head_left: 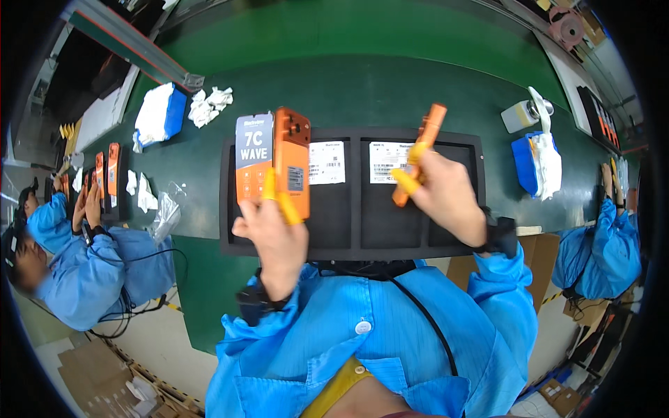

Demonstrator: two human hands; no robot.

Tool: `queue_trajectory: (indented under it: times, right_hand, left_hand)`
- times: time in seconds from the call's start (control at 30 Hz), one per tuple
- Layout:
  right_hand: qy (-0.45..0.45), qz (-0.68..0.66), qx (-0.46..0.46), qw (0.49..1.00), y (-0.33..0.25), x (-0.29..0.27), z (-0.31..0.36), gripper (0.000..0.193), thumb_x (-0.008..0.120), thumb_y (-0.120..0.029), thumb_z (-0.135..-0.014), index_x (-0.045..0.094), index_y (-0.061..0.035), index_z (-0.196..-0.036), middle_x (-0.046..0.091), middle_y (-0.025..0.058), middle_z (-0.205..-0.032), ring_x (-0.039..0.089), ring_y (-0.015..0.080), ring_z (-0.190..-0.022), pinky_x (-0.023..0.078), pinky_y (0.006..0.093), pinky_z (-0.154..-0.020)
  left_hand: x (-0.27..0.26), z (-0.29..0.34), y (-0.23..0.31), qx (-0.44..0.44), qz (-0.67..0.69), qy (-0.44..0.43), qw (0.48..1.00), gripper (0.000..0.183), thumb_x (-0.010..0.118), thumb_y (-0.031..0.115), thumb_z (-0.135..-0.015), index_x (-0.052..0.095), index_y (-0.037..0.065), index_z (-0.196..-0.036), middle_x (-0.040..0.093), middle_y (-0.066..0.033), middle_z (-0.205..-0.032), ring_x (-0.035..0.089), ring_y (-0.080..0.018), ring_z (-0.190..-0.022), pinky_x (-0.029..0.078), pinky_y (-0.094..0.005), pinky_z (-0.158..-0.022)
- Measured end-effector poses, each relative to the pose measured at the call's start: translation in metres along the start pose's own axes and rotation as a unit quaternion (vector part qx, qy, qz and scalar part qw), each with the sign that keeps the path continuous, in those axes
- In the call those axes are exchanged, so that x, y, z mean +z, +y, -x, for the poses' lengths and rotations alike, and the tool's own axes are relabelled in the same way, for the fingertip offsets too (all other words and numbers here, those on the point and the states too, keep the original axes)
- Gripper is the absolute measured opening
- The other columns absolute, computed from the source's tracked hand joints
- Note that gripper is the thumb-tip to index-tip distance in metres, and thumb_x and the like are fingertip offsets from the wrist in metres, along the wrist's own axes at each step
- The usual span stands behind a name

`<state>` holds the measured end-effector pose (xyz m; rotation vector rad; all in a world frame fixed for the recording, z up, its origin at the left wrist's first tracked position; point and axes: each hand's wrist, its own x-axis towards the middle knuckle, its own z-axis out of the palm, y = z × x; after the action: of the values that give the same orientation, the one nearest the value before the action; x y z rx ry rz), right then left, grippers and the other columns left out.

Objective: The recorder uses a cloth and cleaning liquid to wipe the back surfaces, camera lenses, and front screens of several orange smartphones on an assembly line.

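Observation:
My left hand (268, 240), with yellow finger cots, grips an orange phone (296, 157) whose back, camera block and small label face up. Beside it, over the same fingers, is a phone-sized panel (254, 150) printed grey and orange; I cannot tell whether it is a second phone's front. My right hand (449, 195), also in yellow finger cots, pinches another orange phone (433, 124), tilted and seen edge-on. Both hands are above a black tray (354, 240) split into compartments. White labels (327, 162) lie in it, partly hidden by the left phone.
Blue bins with white wipes (175, 111) (526, 164) stand at left and right. Crumpled wipes (209, 106), a clear plastic bag (166, 214) and a white bottle (517, 117) are on the green table (320, 90). Co-workers in blue (104, 265) (596, 244) sit at both sides.

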<state>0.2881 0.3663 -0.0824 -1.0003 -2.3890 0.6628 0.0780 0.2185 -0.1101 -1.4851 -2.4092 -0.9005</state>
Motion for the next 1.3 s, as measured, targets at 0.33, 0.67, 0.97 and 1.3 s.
queue_trajectory:
  times: [0.33, 0.67, 0.97, 1.3]
  right_hand:
    - [-0.027, -0.175, 0.158, 0.971, 0.017, 0.02, 0.002, 0.03, 0.058, -0.002, -0.089, 0.041, 0.0001, -0.114, 0.062, 0.0216, -0.073, 0.066, 0.0341, -0.07, 0.048, 0.0356, -0.058]
    - [-0.028, 0.023, 0.083, 0.996, 0.015, 0.023, -0.001, 0.039, 0.062, -0.009, -0.086, 0.047, 0.0001, -0.121, 0.062, 0.0242, -0.085, 0.062, 0.0423, -0.077, 0.05, 0.0485, -0.064]
    - [0.112, 0.084, 0.068, 0.988, 0.031, -0.019, 0.014, 0.018, 0.066, -0.01, -0.08, 0.065, -0.0042, -0.097, 0.059, 0.0148, -0.081, 0.059, 0.0337, -0.071, 0.048, 0.0412, -0.062]
    - [0.376, 0.323, 0.175, 0.851, 0.178, -0.138, -0.007, 0.022, 0.067, -0.013, -0.08, 0.066, -0.0058, -0.101, 0.061, 0.0184, -0.092, 0.06, 0.0347, -0.085, 0.048, 0.0425, -0.074]
  left_hand:
    - [0.031, -0.002, -0.003, 0.001, -0.099, -0.048, 0.994, 0.034, 0.06, 0.013, -0.086, 0.058, 0.009, -0.119, 0.051, -0.0097, -0.107, 0.043, -0.0276, -0.104, 0.026, -0.0428, -0.077]
    - [0.005, -0.011, -0.043, -0.029, -0.19, -0.043, 0.98, 0.045, 0.074, 0.026, -0.074, 0.062, 0.012, -0.115, 0.057, -0.0063, -0.114, 0.043, -0.0289, -0.111, 0.024, -0.0487, -0.078]
    - [-0.013, -0.015, -0.088, -0.036, -0.16, 0.052, 0.985, 0.016, 0.063, 0.014, -0.085, 0.062, 0.002, -0.095, 0.062, -0.0102, -0.094, 0.06, -0.0273, -0.078, 0.045, -0.0378, -0.066]
    - [0.021, -0.003, -0.137, -0.17, -0.09, -0.017, 0.981, 0.049, 0.043, -0.006, -0.082, 0.049, 0.003, -0.13, 0.053, -0.0181, -0.118, 0.052, -0.0334, -0.105, 0.042, -0.0385, -0.089]
